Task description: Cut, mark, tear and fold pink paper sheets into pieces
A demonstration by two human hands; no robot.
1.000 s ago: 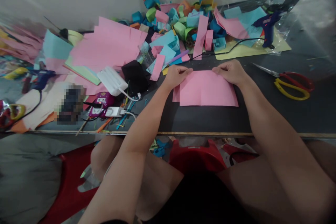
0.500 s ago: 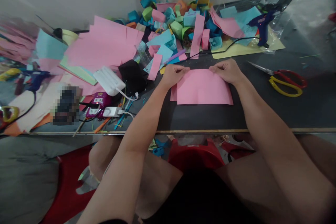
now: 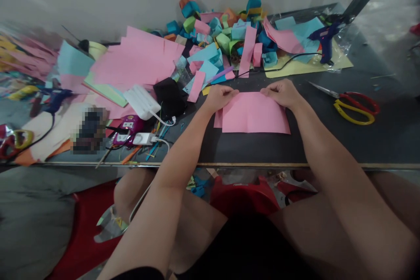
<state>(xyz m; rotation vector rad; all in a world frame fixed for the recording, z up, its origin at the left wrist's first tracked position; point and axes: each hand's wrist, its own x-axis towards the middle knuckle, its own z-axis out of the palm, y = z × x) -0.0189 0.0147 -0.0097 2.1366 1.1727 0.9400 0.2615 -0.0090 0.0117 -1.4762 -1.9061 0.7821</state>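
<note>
A sheet of pink paper [image 3: 254, 116] lies on the dark table in front of me, with a light crease down its middle. Another pink layer peeks out beyond its left edge. My left hand [image 3: 220, 97] pinches the top left part of the paper between thumb and fingers. At the top right, my right hand [image 3: 281, 93] grips the same far edge, fingers closed. Right of that hand, scissors [image 3: 356, 105] with one red and one yellow handle rest on the table.
Folded coloured paper pieces [image 3: 225, 30] are heaped at the back. A blue glue gun [image 3: 325, 41] with a black cord is at the back right. Large pink sheets [image 3: 138, 59], a white power strip [image 3: 141, 101] and a black pouch [image 3: 169, 96] lie to the left. The table's front edge [image 3: 249, 165] faces me.
The view has shifted slightly. Both hands keep hold of the far edge of the pink paper, and the paper stays almost in place.
</note>
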